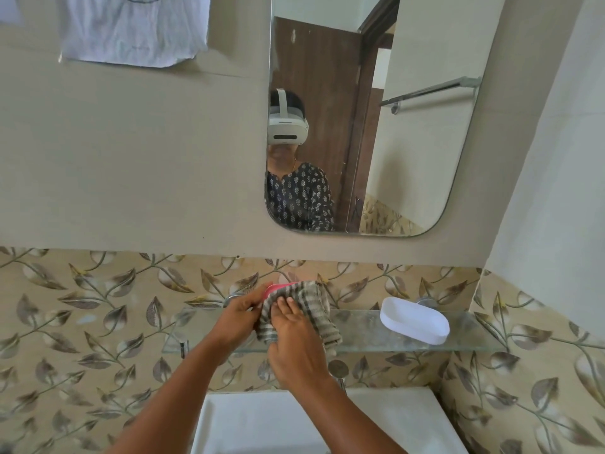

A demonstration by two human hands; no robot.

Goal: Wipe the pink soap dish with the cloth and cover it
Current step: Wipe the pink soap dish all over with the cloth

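a glass shelf (366,335) ran along the leaf-patterned tile (98,309) above a white sink (248,421). on the shelf's right part lay a white lid (414,320), well apart from the hands. higher on the wall hung a mirror (409,158), which showed a person in a white headset (288,126) and a dark printed top, a brown door and a towel rail. a white cloth sheet (134,31) hung at the top left, cut off by the frame edge.

the dish (274,287) sat over the shelf's left part, against the tile. only a pink strip of its upper edge showed; the striped cloth (301,309) covered the rest. the left hand (240,317) gripped the dish at its left end, fingers curled round it. the right hand (294,342) pressed the cloth onto the dish with straight fingers; whether its thumb pinched the cloth could not be told. the two hands were close together, nearly touching. both forearms crossed in front of the sink and hid the tap, of which just a metal bit showed by the right wrist.
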